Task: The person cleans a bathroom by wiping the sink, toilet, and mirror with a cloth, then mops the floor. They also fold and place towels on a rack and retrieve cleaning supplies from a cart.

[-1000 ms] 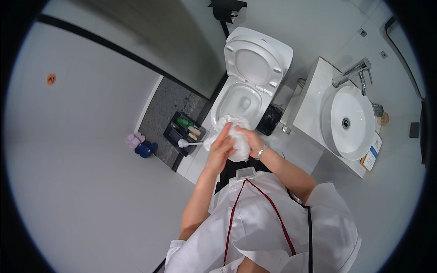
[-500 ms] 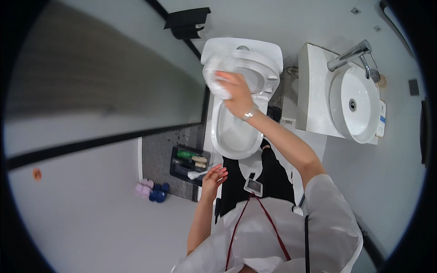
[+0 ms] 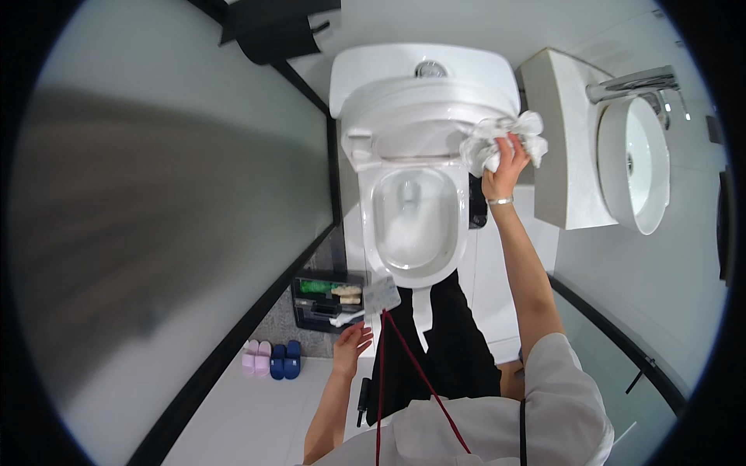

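Note:
My right hand (image 3: 508,159) grips a crumpled white cloth (image 3: 480,147) at the right side of the raised toilet seat and lid (image 3: 420,105). Below it, the open bowl of the white toilet (image 3: 381,260) shows a little water and white foam-like film. My left hand (image 3: 352,347) hangs low at the left with its fingers loosely apart and nothing in them. Just above those fingers, a white brush-like tool (image 3: 346,318) lies across the edge of a black caddy (image 3: 299,317). A badge (image 3: 381,295) on a red lanyard dangles over the caddy's right side.
Right of the toilet stands a white counter (image 3: 556,155) with a round basin (image 3: 614,171) and chrome tap (image 3: 633,83). A black-framed glass panel (image 3: 194,194) runs along the left. Pink slippers (image 3: 256,359) and blue slippers (image 3: 285,359) sit on the floor. A black paper holder (image 3: 276,39) hangs upper left.
My right hand has carried the cloth from the left side of the raised seat across to its right side. My view has shifted closer to the toilet, and the badge has swung left.

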The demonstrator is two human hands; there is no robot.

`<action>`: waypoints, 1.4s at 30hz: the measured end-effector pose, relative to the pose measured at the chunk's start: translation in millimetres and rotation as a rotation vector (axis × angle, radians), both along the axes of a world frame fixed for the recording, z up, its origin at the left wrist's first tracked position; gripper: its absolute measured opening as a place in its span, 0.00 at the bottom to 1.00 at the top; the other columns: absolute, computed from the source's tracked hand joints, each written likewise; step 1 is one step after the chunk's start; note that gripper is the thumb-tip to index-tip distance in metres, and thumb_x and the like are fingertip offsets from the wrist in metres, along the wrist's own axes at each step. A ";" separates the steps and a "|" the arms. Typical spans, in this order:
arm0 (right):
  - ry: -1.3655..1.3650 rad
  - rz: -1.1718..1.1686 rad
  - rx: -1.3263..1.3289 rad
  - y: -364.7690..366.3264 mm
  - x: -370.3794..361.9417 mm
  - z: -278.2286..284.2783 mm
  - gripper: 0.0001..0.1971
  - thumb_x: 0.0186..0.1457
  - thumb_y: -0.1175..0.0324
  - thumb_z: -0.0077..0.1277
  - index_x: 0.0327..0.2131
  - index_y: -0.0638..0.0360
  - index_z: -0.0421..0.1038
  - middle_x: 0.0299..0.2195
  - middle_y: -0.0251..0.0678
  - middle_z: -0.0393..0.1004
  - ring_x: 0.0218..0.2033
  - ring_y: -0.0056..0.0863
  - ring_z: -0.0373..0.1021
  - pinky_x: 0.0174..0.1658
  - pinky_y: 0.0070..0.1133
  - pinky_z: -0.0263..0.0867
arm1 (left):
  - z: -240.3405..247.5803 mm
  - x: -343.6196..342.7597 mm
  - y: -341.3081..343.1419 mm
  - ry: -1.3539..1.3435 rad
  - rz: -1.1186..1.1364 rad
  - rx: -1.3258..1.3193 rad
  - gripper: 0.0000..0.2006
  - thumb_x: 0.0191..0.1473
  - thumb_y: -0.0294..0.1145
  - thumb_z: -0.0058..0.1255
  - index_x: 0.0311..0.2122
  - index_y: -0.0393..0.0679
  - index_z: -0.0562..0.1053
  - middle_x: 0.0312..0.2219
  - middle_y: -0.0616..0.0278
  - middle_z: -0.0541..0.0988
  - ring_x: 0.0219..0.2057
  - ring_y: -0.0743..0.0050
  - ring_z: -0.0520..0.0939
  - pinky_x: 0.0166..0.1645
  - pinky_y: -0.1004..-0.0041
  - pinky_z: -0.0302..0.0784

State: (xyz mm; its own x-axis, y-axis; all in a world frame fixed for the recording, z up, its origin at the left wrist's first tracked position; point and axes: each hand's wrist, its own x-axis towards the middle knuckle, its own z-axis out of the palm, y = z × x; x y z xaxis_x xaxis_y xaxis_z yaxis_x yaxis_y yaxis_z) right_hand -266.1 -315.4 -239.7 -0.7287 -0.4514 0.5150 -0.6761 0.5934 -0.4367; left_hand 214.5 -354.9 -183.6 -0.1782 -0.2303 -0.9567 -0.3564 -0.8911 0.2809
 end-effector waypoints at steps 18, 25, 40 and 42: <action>-0.633 -0.829 -0.267 -48.3 59.0 -254.6 0.10 0.46 0.74 0.46 0.32 0.73 0.67 0.30 0.49 0.73 0.34 0.42 0.71 0.38 0.31 0.65 | -61.5 28.8 45.0 -0.192 0.102 0.257 0.14 0.60 0.33 0.42 0.49 0.40 0.68 0.41 0.54 0.76 0.42 0.66 0.77 0.49 0.71 0.73; -1.081 -0.361 -0.093 -185.5 182.0 -199.8 0.38 0.42 0.76 0.54 0.56 0.77 0.45 0.54 0.65 0.50 0.56 0.56 0.52 0.59 0.32 0.49 | -63.6 16.3 38.4 -0.160 0.080 0.242 0.14 0.60 0.34 0.41 0.49 0.40 0.69 0.40 0.57 0.76 0.42 0.68 0.77 0.48 0.71 0.73; -0.516 0.936 0.941 -11.4 301.0 -222.0 0.20 0.52 0.64 0.43 0.51 0.41 0.65 0.59 0.25 0.56 0.63 0.33 0.44 0.63 0.43 0.39 | -74.1 25.7 59.6 -0.199 0.165 0.220 0.16 0.59 0.36 0.43 0.50 0.39 0.67 0.41 0.55 0.75 0.43 0.67 0.77 0.49 0.67 0.73; -0.476 1.018 1.041 57.5 315.7 -217.7 0.19 0.55 0.62 0.39 0.51 0.37 0.65 0.59 0.22 0.55 0.63 0.31 0.46 0.63 0.44 0.39 | -69.9 23.4 68.1 -0.189 0.169 0.197 0.16 0.59 0.34 0.42 0.50 0.39 0.66 0.41 0.54 0.75 0.43 0.65 0.77 0.50 0.65 0.73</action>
State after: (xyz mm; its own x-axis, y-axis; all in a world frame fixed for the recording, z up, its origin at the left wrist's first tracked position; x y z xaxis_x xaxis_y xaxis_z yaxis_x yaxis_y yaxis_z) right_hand 49.5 -257.9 -457.4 0.1030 -0.8475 -0.5208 -0.8948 0.1497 -0.4207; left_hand 237.9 -286.8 -253.5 0.0323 -0.0489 -0.9983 -0.2285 -0.9727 0.0403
